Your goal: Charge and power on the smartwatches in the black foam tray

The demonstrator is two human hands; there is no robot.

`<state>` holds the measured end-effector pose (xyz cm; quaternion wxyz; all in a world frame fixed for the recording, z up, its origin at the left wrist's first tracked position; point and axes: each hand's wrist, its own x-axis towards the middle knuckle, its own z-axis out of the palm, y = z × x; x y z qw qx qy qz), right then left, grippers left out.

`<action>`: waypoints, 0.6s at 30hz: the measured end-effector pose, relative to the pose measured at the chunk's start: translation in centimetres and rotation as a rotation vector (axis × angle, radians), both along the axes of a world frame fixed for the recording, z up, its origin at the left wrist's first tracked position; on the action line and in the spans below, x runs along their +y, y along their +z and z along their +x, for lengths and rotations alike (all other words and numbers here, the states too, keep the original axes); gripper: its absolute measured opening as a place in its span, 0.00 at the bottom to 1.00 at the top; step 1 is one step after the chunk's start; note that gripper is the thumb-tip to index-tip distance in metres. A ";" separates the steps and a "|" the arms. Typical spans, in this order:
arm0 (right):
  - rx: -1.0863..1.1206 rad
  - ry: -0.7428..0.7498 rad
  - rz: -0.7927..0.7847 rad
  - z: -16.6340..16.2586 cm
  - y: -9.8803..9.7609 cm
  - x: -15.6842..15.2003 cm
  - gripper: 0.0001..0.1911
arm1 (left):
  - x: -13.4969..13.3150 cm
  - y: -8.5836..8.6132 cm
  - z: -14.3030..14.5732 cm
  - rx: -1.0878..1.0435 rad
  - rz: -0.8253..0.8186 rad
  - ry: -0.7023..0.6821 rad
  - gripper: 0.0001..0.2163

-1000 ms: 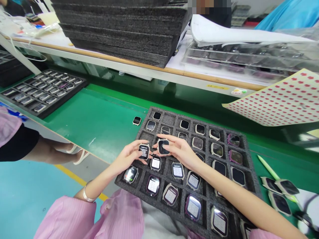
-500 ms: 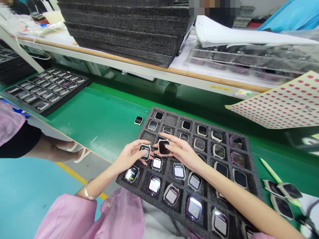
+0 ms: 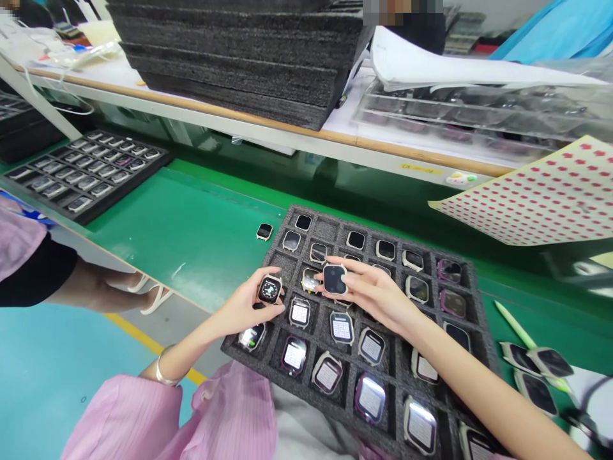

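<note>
1. Left hand (image 3: 249,308) curls around a lit watch (image 3: 271,289), above the left edge of the foam tray (image 3: 325,228); fingers best stay off its dial.
2. Right hand (image 3: 380,292) pinches a dark-screened watch (image 3: 334,280) farther in from that edge; gripping the frame's sides seems safest. Fingers beneath are hard to make out.
3. A loose watch (image 3: 264,231) lies on the bench (image 3: 191,236), just beside the tray's far-left corner; elbow room there helps.

Left hand (image 3: 245,305) holding a lit watch (image 3: 270,289); right hand (image 3: 378,291) holding a dark watch (image 3: 334,279) above a tray (image 3: 327,227) of watches (image 3: 371,345).
</note>
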<state>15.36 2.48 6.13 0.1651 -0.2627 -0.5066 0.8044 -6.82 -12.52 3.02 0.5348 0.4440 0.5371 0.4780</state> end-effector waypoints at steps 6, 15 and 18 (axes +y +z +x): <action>0.011 -0.021 0.081 0.1 -0.5 -0.1 0.20 | 0.9 0.2 0.6 0.174 0.014 0.089 0.20; 0.036 0.002 0.009 0.1 -0.5 -0.5 0.23 | 1.4 0.5 1.4 0.246 0.034 0.080 0.14; 0.048 -0.009 0.025 0.0 -0.6 -0.5 0.21 | 1.3 0.4 1.4 0.250 0.028 0.071 0.13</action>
